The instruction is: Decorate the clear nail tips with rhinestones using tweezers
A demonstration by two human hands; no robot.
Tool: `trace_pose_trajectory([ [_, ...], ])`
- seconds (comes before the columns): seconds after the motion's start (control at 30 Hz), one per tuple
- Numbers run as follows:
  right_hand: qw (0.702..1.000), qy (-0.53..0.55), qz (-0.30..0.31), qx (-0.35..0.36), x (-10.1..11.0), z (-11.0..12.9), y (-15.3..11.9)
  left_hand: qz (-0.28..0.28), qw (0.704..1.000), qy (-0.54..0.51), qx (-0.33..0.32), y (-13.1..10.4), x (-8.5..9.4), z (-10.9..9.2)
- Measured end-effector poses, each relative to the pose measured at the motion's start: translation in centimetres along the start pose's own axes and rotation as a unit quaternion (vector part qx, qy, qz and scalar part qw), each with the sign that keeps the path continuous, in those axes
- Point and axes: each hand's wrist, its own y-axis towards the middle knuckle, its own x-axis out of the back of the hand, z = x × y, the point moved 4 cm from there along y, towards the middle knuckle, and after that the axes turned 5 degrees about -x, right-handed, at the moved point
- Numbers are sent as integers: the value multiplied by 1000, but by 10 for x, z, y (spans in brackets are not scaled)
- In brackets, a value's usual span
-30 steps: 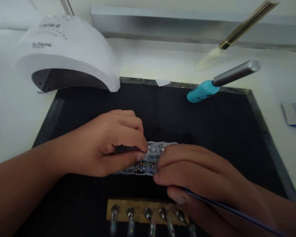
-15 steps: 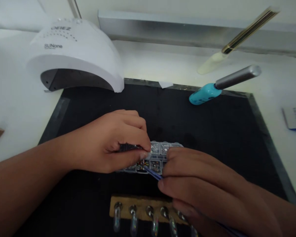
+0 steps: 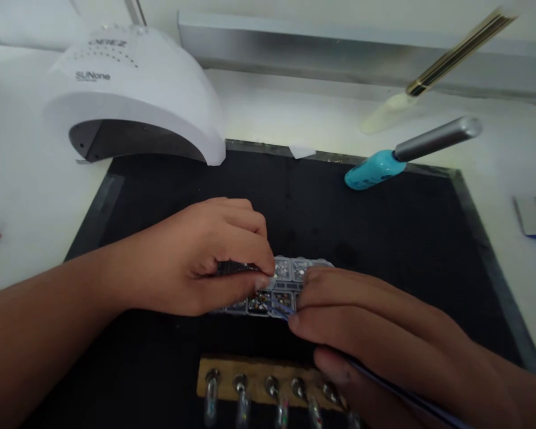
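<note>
A clear compartment box (image 3: 282,286) of small rhinestones lies on the black mat, partly covered by both hands. My left hand (image 3: 209,256) reaches over it from the left, thumb and forefinger pinched on the box near its middle, where a whitish clear edge shows at the fingertips. In my right hand (image 3: 375,333) is a pair of blue tweezers (image 3: 411,393), held low and slanting. Their tips point at the front-row compartments, close to one with multicoloured stones (image 3: 259,302). Whether the tips hold a stone is too small to tell.
In front of the box is a tan strip (image 3: 254,390) bearing several clear glittery nail tips on metal stands. A white nail lamp (image 3: 138,89) stands back left. At back right are a turquoise bottle (image 3: 375,170) with a silver cap and a pale brush (image 3: 390,110) with a gold handle.
The tweezers' tips have drawn slightly back to the right from the multicoloured stones, and their rear part shows more beneath my right hand. My left hand keeps its pinch.
</note>
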Motion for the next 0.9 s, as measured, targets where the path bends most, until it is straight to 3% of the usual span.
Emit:
trace_pose_trajectory([
  [0.13,997,-38,43,-51,4,3,-3,-4,1000,-4,-2,0,0,0],
  [0.33,998,-63,13,-22,7,9,-2,-4,1000,-1,-3,-1,0,0],
  [0.43,995,-68,36,-61,3,3,0,-6,1000,-4,-3,-1,0,0],
  [0.57,999,-16,44,-21,1,3,0,-2,1000,-2,1,0,0,0],
  [0.7,997,-45,38,-52,2,0,0,-1,1000,0,0,0,0,0],
  [0.9,1000,-17,-1,10,1,-1,0,2,1000,7,-4,0,0,0],
])
